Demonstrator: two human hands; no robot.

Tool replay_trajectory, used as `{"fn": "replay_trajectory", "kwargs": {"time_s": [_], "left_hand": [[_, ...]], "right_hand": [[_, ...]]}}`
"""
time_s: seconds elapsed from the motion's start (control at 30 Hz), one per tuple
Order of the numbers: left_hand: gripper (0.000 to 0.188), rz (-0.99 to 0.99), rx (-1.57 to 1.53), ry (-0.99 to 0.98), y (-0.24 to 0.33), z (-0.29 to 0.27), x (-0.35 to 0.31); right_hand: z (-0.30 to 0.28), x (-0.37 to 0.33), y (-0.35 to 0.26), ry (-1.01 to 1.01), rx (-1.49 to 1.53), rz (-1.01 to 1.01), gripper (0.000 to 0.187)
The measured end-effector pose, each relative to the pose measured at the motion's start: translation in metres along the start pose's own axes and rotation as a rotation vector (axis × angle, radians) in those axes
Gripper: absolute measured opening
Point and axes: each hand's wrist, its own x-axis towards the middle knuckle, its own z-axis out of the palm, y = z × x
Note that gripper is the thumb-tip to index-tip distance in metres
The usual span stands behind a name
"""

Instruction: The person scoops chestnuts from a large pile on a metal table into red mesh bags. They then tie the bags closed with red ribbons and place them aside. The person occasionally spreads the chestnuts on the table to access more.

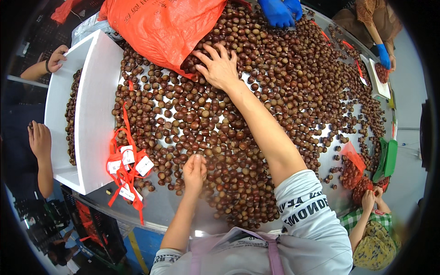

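Brown chestnuts [197, 110] lie spread and heaped over the metal table. My right hand [220, 68] stretches far forward, its fingers spread over chestnuts at the mouth of a big red plastic sack [160, 32]. The fingertips are right by the sack's edge, and I cannot tell whether they touch the plastic. Closer to me, my left hand [195, 170] is held just over the chestnuts with its fingers pressed together. Anything it pinches is hidden.
A white foam box [96, 110] stands at left with chestnuts inside; another person's hands are beside it. Red straps with white tags [130, 160] lie near it. Blue-gloved hands [279, 13] work at the far side. Red net bags [352, 176] and a green tray [386, 159] are at right.
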Motion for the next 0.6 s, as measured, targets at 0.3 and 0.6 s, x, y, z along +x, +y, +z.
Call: {"fn": "replay_trajectory", "kwargs": {"time_s": [0.3, 0.6], "left_hand": [[0.028, -0.061, -0.084, -0.02, 0.002, 0.0, 0.004], [0.028, -0.05, -0.067, -0.042, 0.003, -0.002, 0.005]], "right_hand": [[-0.031, -0.101, -0.005, -0.105, 0.051, -0.165, 0.029], [-0.079, -0.18, -0.019, -0.227, 0.091, -0.135, 0.029]]}}
